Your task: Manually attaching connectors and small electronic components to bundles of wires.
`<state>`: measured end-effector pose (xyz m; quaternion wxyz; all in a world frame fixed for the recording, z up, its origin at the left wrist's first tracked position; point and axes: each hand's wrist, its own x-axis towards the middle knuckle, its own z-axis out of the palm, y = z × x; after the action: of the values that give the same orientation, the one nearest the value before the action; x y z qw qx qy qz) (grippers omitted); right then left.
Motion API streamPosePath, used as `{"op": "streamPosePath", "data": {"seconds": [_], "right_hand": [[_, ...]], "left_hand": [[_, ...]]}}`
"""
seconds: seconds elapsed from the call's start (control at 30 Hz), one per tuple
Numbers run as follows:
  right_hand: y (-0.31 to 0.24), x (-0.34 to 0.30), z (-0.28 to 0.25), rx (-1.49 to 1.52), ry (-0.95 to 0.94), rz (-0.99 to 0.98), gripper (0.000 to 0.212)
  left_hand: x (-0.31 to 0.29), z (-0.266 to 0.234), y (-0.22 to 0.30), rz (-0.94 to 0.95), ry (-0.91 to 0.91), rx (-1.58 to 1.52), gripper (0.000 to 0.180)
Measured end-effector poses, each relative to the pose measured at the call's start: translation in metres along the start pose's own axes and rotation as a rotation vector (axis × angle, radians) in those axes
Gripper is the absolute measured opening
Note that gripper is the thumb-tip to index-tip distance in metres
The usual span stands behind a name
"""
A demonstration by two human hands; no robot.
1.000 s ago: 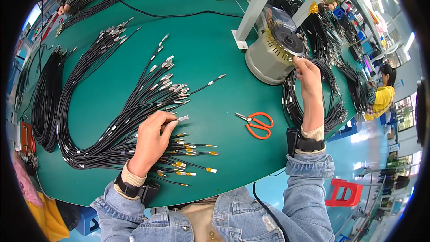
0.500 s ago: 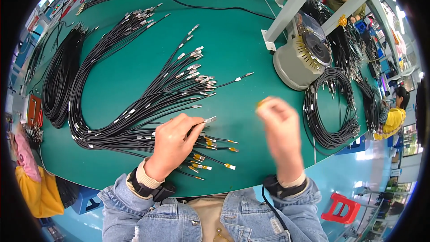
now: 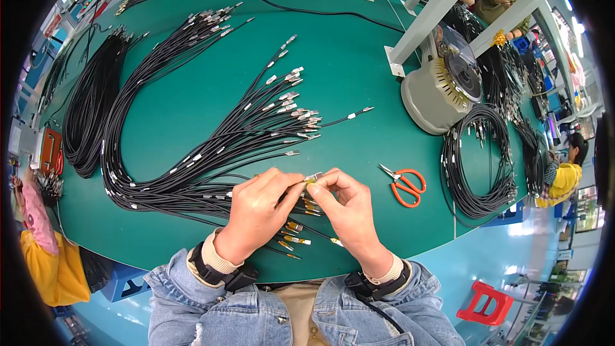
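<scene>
My left hand (image 3: 261, 210) pinches a black cable just behind its silvery metal connector (image 3: 314, 176). Fingertips of my right hand (image 3: 349, 208) are closed at the same spot, on a small yellow piece of tape (image 3: 310, 180) that touches the connector; the fingers partly hide it. Under and beside my hands lie other cable ends with yellow wraps (image 3: 296, 239). The big bundle of black cables (image 3: 211, 154) curves away to the left, its many plain metal ends fanned out beyond my hands. Orange-handled scissors (image 3: 410, 188) lie open to the right of my right hand.
A grey machine with a black disc (image 3: 442, 93) stands at the right beside white metal posts (image 3: 423, 25). Near it lies a coiled cable bundle (image 3: 474, 160). More cables (image 3: 96, 109) hang together at far left. Co-workers sit around the green table (image 3: 346, 45); a red stool (image 3: 485, 304) stands on the floor.
My right hand has come left from the table's right side and met my left hand at the connector, bringing the yellow piece. The scissors now show. The view has shifted slightly.
</scene>
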<state>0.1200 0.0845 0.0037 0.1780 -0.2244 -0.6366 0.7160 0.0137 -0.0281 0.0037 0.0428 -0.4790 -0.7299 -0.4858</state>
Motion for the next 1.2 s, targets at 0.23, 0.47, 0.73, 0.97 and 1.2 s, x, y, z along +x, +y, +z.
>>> {"op": "streamPosePath", "data": {"seconds": [0.23, 0.47, 0.73, 0.97, 1.2], "right_hand": [[0.0006, 0.0003, 0.0017, 0.023, 0.014, 0.028, 0.006], [0.0034, 0.0012, 0.0021, 0.027, 0.026, 0.023, 0.006], [0.0055, 0.0013, 0.0030, 0.026, 0.030, 0.017, 0.007], [0.0024, 0.0000, 0.0038, 0.033, 0.029, 0.046, 0.007], [0.0034, -0.0014, 0.0051, 0.045, 0.027, -0.015, 0.006]], "left_hand": [[-0.0006, -0.0012, 0.0018, -0.007, -0.014, 0.028, 0.016], [-0.0006, -0.0025, 0.0039, -0.027, -0.043, 0.044, 0.014], [-0.0011, -0.0025, 0.0033, -0.023, -0.052, 0.042, 0.016], [-0.0003, 0.0003, 0.0042, -0.016, -0.004, 0.001, 0.021], [-0.0017, 0.0022, 0.0032, -0.015, 0.003, -0.006, 0.022]]}}
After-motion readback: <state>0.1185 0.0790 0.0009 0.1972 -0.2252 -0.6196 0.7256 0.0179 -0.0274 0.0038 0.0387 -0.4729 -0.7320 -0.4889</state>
